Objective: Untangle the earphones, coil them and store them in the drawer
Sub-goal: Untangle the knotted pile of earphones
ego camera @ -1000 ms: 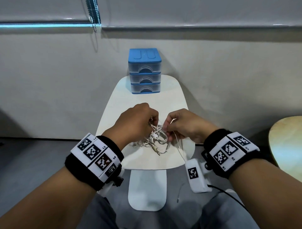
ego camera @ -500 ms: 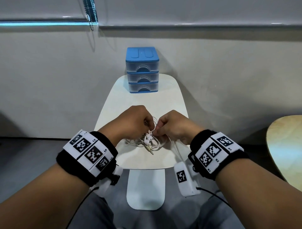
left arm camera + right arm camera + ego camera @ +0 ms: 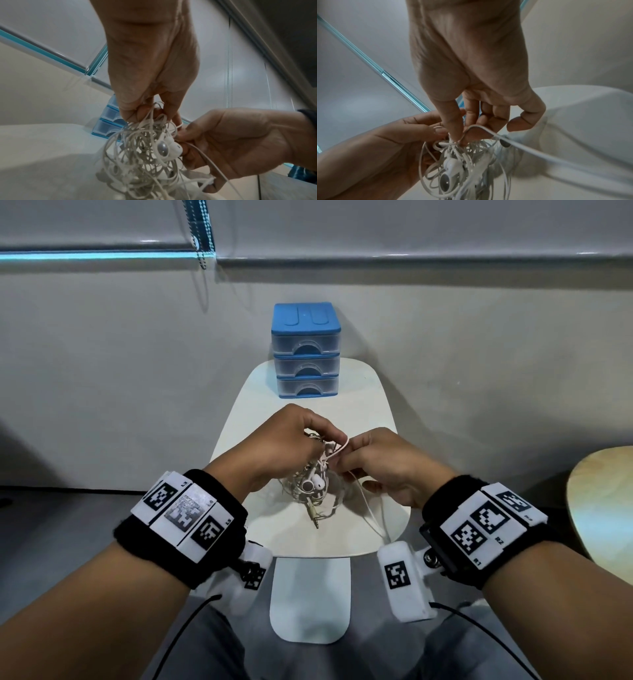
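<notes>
A tangled bundle of white earphones (image 3: 312, 485) hangs just above the small white table (image 3: 373, 405), its jack plug (image 3: 313, 517) pointing down toward the top. My left hand (image 3: 291, 436) pinches the top of the tangle (image 3: 147, 142) between thumb and fingers. My right hand (image 3: 373, 460) pinches a cord loop (image 3: 471, 128) beside it, and one cord (image 3: 368, 508) trails down to the table's near edge. Two earbuds (image 3: 450, 171) show in the knot. The blue-topped drawer unit (image 3: 306, 350) stands at the table's far end, all three drawers closed.
A wall runs right behind the drawer unit. The edge of a wooden round table (image 3: 603, 508) shows at the right. The white table's foot (image 3: 310, 601) lies on the grey floor between my knees.
Both hands have lifted the tangle off the table top. The bundle now hangs between them with the plug dangling, and the hands sit a little farther from me.
</notes>
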### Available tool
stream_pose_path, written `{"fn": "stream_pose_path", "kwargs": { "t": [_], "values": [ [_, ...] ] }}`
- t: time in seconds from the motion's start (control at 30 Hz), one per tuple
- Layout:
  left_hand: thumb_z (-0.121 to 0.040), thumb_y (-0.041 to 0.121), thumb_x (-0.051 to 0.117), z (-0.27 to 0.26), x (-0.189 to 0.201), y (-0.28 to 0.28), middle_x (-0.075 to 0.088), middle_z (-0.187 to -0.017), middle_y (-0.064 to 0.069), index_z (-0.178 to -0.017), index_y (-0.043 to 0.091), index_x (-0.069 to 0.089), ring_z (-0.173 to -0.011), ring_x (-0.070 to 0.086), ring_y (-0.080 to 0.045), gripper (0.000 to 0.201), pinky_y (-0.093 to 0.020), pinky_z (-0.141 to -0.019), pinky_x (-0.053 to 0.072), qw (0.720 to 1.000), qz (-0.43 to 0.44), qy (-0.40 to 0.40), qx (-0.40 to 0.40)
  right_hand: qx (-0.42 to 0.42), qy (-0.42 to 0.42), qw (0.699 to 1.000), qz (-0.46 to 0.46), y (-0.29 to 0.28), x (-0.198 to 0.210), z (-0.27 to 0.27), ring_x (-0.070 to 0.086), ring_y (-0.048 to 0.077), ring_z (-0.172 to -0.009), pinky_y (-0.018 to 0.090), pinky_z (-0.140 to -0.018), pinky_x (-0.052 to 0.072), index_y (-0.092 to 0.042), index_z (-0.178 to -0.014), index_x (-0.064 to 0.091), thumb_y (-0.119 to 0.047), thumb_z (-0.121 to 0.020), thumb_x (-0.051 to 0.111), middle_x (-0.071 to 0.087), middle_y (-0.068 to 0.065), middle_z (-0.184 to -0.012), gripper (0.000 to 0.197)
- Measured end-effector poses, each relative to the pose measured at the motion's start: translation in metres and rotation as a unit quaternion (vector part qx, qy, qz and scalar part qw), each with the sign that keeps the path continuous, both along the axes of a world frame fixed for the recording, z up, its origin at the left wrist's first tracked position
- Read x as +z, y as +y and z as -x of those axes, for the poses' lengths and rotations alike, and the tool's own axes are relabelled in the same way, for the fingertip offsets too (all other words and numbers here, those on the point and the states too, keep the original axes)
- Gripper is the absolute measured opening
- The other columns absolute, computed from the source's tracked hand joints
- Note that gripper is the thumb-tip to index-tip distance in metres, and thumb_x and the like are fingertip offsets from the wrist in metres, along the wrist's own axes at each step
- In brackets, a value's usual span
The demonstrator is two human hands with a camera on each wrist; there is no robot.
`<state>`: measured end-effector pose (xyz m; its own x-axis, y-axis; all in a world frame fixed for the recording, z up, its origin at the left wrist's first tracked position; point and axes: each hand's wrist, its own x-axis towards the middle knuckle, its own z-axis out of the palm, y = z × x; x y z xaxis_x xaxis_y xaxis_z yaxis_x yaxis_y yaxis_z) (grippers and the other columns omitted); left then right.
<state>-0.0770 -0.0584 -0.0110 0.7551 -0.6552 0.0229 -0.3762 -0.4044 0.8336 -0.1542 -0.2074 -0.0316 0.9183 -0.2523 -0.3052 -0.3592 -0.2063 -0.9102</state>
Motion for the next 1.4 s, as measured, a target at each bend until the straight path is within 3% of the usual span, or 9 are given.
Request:
{"fn": "stream_pose_path", "kwargs": {
  "t": [0.13,0.33,0.43,0.57,0.73,0.93,1.07,1.3,1.4],
  "values": [
    [-0.088,-0.010,0.056,0.001,0.000,-0.002,0.071,-0.107,0.001,-0.095,0.019,0.082,-0.085,0.065,-0.014,0.040,-0.031,-0.077,0.053,1.000,0.015,0.016,0.015,0.010,-0.001,1.000,-0.001,0.002,0.004,0.000,0.056,0.014,-0.061,0.033,-0.069,0.036,-0.016,-0.081,0.070,-0.017,-0.083,0.079,0.064,0.005,-0.069,0.009],
    [-0.094,-0.005,0.064,0.003,0.004,0.004,0.074,-0.102,-0.012,-0.094,0.010,0.078,-0.079,0.067,-0.016,0.020,-0.030,-0.076,0.055,0.998,0.046,0.042,-0.019,-0.013,-0.037,0.999,0.028,0.008,0.001,-0.003,0.059,0.014,-0.049,0.017,-0.045,0.035,-0.004,-0.075,0.069,-0.003,-0.083,0.075,0.064,0.009,-0.063,0.010],
    [-0.093,-0.002,0.066,-0.001,0.003,0.007,0.073,-0.103,-0.012,-0.093,0.012,0.078,-0.073,0.064,-0.012,0.018,-0.023,-0.067,0.050,0.999,0.032,0.029,-0.017,-0.018,-0.064,0.994,0.082,0.011,-0.003,-0.009,0.061,0.022,-0.060,0.028,-0.058,0.049,0.006,-0.077,0.071,-0.001,-0.077,0.073,0.067,0.012,-0.065,0.007],
    [-0.088,0.002,0.070,-0.010,0.007,0.014,0.066,-0.105,-0.005,-0.090,0.023,0.068,-0.067,0.058,-0.012,0.022,-0.023,-0.064,0.047,0.996,0.006,-0.083,0.018,0.017,-0.084,0.985,0.153,0.011,0.001,-0.011,0.056,0.015,-0.054,0.027,-0.058,0.046,-0.010,-0.058,0.065,-0.009,-0.081,0.068,0.062,0.003,-0.054,0.023],
    [-0.085,-0.006,0.067,-0.011,0.010,0.022,0.054,-0.113,0.007,-0.072,0.037,0.067,-0.097,0.058,-0.008,0.045,-0.009,-0.073,0.040,0.970,-0.062,-0.221,-0.075,0.054,-0.045,0.990,0.125,0.005,0.012,-0.011,0.052,0.013,-0.051,0.018,-0.045,0.033,-0.008,-0.069,0.063,-0.010,-0.086,0.065,0.054,0.001,-0.055,0.018],
    [-0.084,0.029,0.067,-0.011,0.005,0.024,0.060,-0.096,0.011,-0.075,0.032,0.068,-0.091,0.058,-0.012,0.010,-0.032,-0.077,0.046,0.959,-0.112,-0.254,-0.062,0.071,-0.030,0.993,0.085,-0.003,0.012,-0.010,0.044,0.010,-0.048,0.029,-0.054,0.026,-0.009,-0.076,0.056,-0.008,-0.090,0.059,0.045,0.002,-0.060,0.014],
    [-0.086,0.025,0.075,-0.013,-0.002,0.022,0.062,-0.096,0.011,-0.081,0.030,0.075,-0.088,0.057,-0.012,0.007,-0.034,-0.080,0.050,0.945,-0.140,-0.290,-0.053,0.081,-0.033,0.994,0.063,-0.007,0.012,-0.006,0.046,0.009,-0.049,0.028,-0.054,0.028,-0.010,-0.081,0.058,-0.008,-0.094,0.057,0.045,0.000,-0.060,0.013],
    [-0.077,0.012,0.087,-0.012,-0.005,0.016,0.061,-0.095,0.012,-0.084,0.026,0.081,-0.075,0.055,-0.004,0.017,-0.011,-0.069,0.040,0.976,-0.056,-0.202,-0.055,0.054,-0.057,0.995,0.060,-0.011,0.013,-0.005,0.047,0.011,-0.053,0.026,-0.056,0.035,-0.011,-0.081,0.065,-0.008,-0.093,0.061,0.052,0.000,-0.059,0.013],
    [-0.080,0.008,0.081,-0.006,-0.004,0.009,0.070,-0.086,0.006,-0.079,0.016,0.081,-0.071,0.058,-0.008,0.009,-0.019,-0.068,0.045,0.992,-0.064,-0.104,0.003,0.039,-0.057,0.996,0.063,-0.010,0.014,-0.006,0.052,0.013,-0.055,0.027,-0.057,0.036,-0.010,-0.085,0.066,-0.007,-0.093,0.062,0.056,0.003,-0.064,0.010]
  ]
}}
